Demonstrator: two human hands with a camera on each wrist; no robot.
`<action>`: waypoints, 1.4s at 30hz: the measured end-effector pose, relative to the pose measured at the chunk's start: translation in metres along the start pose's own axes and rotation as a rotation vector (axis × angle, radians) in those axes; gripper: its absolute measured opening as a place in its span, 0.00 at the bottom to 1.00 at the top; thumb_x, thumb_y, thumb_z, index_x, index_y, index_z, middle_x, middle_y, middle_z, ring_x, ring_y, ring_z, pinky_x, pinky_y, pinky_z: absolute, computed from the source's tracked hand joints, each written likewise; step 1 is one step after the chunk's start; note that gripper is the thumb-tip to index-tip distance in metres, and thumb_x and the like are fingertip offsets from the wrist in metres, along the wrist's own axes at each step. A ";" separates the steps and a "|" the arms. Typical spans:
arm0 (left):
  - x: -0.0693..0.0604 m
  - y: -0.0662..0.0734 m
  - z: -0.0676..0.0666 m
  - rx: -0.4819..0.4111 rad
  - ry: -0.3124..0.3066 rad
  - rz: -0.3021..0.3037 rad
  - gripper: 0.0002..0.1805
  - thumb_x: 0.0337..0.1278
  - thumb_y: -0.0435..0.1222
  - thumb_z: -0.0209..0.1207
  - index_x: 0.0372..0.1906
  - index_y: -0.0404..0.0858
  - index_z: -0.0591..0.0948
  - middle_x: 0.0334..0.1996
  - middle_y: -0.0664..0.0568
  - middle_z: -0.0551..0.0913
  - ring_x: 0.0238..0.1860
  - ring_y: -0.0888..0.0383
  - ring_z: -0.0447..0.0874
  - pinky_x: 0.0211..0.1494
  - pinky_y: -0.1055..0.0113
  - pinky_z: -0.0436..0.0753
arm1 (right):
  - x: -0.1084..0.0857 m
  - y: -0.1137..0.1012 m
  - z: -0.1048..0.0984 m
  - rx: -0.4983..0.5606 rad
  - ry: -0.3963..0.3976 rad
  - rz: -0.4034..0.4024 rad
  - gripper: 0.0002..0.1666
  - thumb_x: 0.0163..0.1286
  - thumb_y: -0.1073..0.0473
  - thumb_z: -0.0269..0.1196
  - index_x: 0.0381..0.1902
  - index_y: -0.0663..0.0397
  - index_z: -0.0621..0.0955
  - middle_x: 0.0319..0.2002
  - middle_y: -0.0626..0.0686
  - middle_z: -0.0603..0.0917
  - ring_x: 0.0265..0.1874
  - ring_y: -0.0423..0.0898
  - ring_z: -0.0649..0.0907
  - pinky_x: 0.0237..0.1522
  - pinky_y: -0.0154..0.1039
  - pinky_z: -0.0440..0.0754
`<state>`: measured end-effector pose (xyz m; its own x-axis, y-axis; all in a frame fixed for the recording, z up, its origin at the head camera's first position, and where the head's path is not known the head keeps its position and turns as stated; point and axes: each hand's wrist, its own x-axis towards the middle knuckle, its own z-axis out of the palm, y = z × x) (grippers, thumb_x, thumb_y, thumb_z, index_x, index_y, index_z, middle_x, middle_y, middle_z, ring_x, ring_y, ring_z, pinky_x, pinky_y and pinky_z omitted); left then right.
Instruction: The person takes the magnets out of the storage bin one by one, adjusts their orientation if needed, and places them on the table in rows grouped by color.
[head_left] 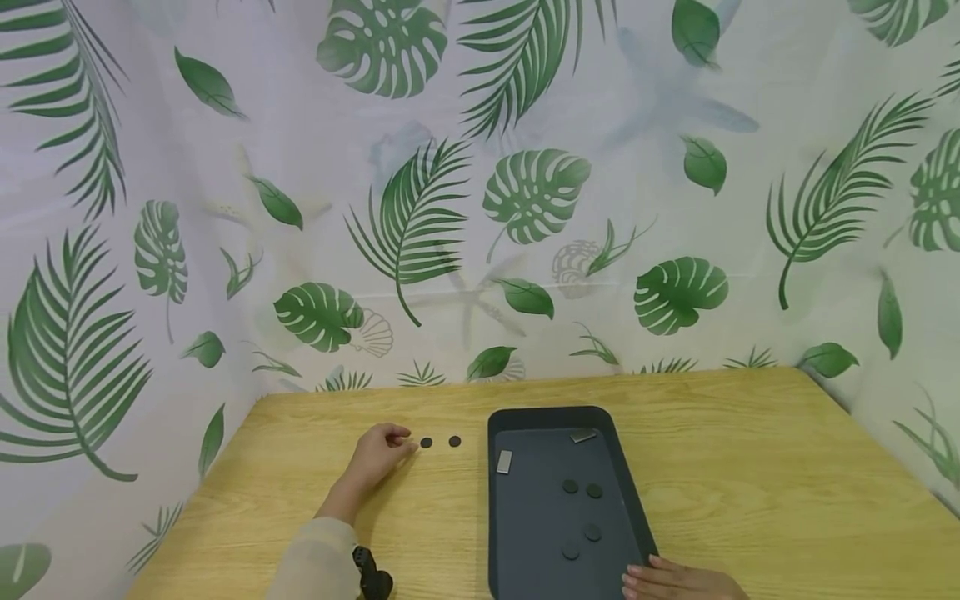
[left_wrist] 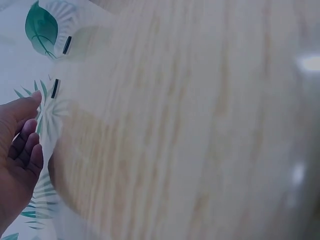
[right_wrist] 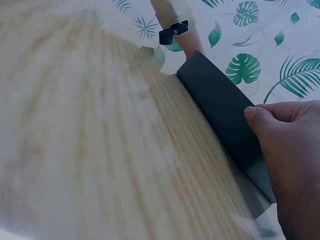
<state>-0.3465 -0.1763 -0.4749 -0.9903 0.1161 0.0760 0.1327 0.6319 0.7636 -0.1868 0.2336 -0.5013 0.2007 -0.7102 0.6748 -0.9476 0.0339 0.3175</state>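
Note:
My left hand [head_left: 378,458] is just left of two small dark round discs on the wooden table, its fingers loosely bent and nothing held. The nearer disc [head_left: 426,442] lies a short gap from the fingertips, and the other disc [head_left: 454,441] is to its right. In the left wrist view both discs look thin, seen edge-on beyond the thumb. A dark grey rectangular tray [head_left: 645,533] stands to the right. Its right rim is pinched by my right hand [right_wrist: 290,135], thumb on the outer wall and fingers over the edge.
Inside the tray lie several dark discs [head_left: 594,491], one silvery rectangular piece [head_left: 505,462] by the left wall and another silvery piece [head_left: 582,435] near the far end. A leaf-patterned cloth [head_left: 465,250] hangs behind the table [head_left: 750,467].

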 end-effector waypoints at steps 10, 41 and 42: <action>0.002 0.006 0.003 -0.020 -0.040 0.000 0.14 0.57 0.36 0.63 0.45 0.32 0.81 0.37 0.48 0.77 0.37 0.56 0.73 0.39 0.65 0.75 | -0.003 -0.001 0.001 -0.006 0.020 0.011 0.31 0.79 0.55 0.33 0.63 0.81 0.63 0.68 0.68 0.60 0.71 0.57 0.57 0.71 0.41 0.52; -0.015 0.065 0.022 -0.004 -0.273 0.379 0.17 0.58 0.40 0.63 0.46 0.31 0.82 0.34 0.51 0.76 0.33 0.60 0.70 0.35 0.69 0.73 | -0.003 -0.001 0.000 -0.040 0.007 0.007 0.31 0.80 0.55 0.33 0.64 0.80 0.62 0.68 0.68 0.59 0.71 0.57 0.57 0.71 0.41 0.52; -0.017 0.068 0.023 0.001 -0.283 0.394 0.17 0.58 0.40 0.63 0.47 0.31 0.82 0.34 0.52 0.76 0.33 0.60 0.70 0.36 0.69 0.73 | -0.003 -0.001 0.001 -0.041 0.009 0.007 0.31 0.79 0.55 0.34 0.64 0.80 0.63 0.68 0.68 0.60 0.71 0.57 0.57 0.71 0.41 0.52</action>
<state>-0.3200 -0.1178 -0.4393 -0.8147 0.5507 0.1814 0.4954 0.4987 0.7112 -0.1863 0.2352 -0.5042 0.1966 -0.7036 0.6828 -0.9381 0.0677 0.3398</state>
